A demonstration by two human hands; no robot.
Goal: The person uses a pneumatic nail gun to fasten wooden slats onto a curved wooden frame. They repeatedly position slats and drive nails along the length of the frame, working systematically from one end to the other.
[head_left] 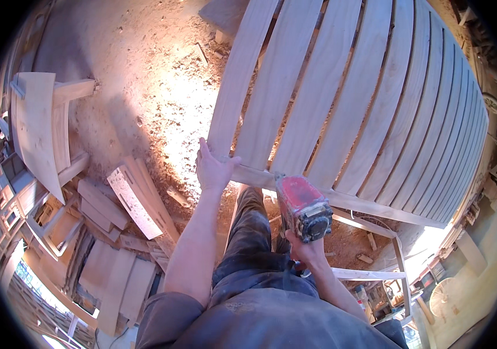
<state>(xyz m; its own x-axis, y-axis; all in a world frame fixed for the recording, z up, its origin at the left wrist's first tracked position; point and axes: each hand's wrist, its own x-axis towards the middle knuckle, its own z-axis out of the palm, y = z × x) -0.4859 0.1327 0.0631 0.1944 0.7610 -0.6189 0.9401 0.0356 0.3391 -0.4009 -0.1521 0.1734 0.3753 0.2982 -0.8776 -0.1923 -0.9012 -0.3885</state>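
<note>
A long wooden slatted panel [295,87], with pale boards set side by side with gaps, stretches from in front of me to the far right. A narrow rail [371,207] runs along its near edge. My left hand [213,171] grips the panel's near left corner, its thumb over the rail and its fingers along the outer side. In my right hand [308,250] is a red and black nail gun [301,203], held by its handle. Its nose is at the rail, a little right of my left hand; whether it touches cannot be made out.
On the left stands a wooden piece with a curved top [36,125]. Stacked boards [135,200] and more planks [114,285] lie nearer. Sawdust and scraps cover the floor [138,64]. A light-coloured frame [401,256] stands at the lower right, beside a pale sheet [481,291].
</note>
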